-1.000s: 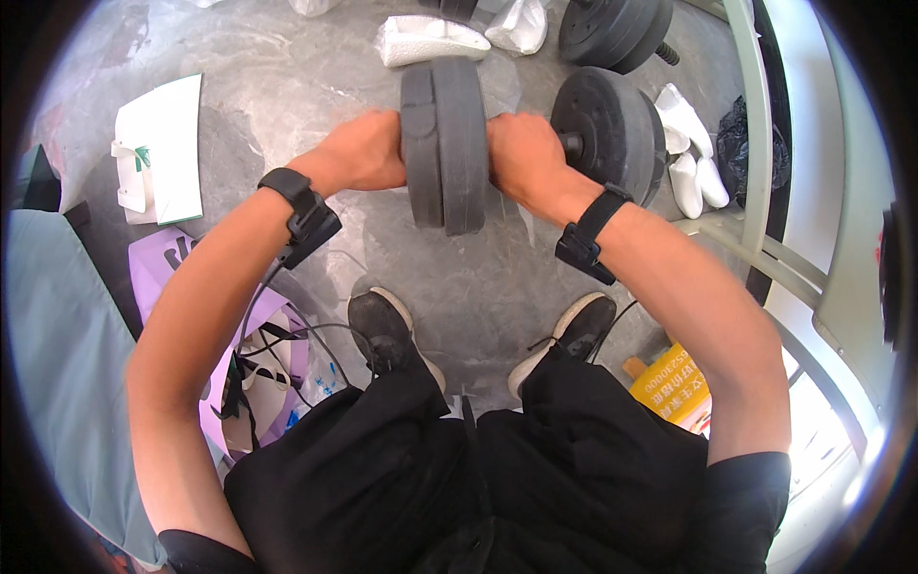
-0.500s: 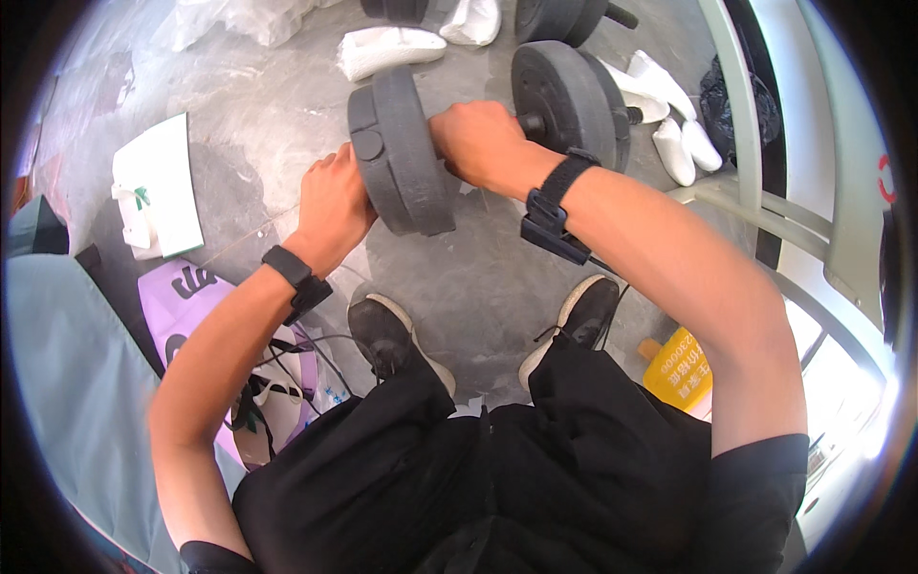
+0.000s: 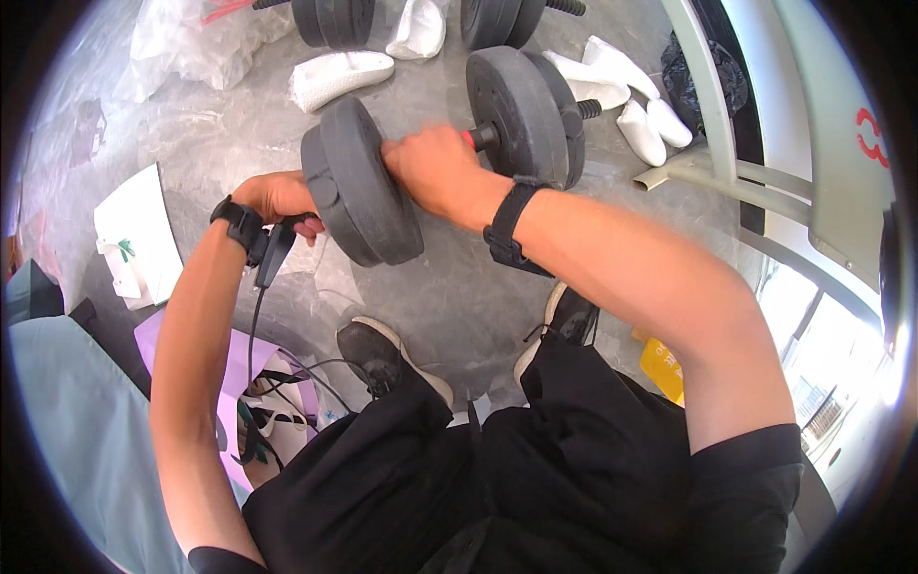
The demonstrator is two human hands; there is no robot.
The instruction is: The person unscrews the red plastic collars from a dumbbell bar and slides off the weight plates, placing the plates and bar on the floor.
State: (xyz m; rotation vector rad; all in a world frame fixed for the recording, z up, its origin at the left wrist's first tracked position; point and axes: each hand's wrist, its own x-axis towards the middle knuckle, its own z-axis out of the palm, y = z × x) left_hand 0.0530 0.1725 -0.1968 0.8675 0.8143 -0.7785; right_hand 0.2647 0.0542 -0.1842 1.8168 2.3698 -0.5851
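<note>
A black dumbbell (image 3: 359, 187) lies across in front of me, with thick round plates at both ends. My right hand (image 3: 435, 170) is wrapped round its bar between the plates, where a bit of red shows beside the right plates (image 3: 521, 115). At the outer face of the left plates is my left hand (image 3: 277, 198), its fingers curled at the bar's end. Those fingers hide whatever they hold there. Threaded bar sticks out past the right plates. Both wrists wear black straps, and a cable hangs from the left one.
More dumbbells (image 3: 333, 21) (image 3: 502, 19) and white knitted shoe-like items (image 3: 341, 78) lie beyond. A metal frame (image 3: 712, 96) and black bag (image 3: 706, 86) stand right. Left are a white board (image 3: 143, 225), a purple bag (image 3: 158, 335) and grey-blue fabric (image 3: 72, 402). My shoes (image 3: 378, 354) are below.
The dumbbell and both hands have shifted left in view, and the left plates sit a little lower. My left hand has turned at the wrist, showing its curled fingers from the side.
</note>
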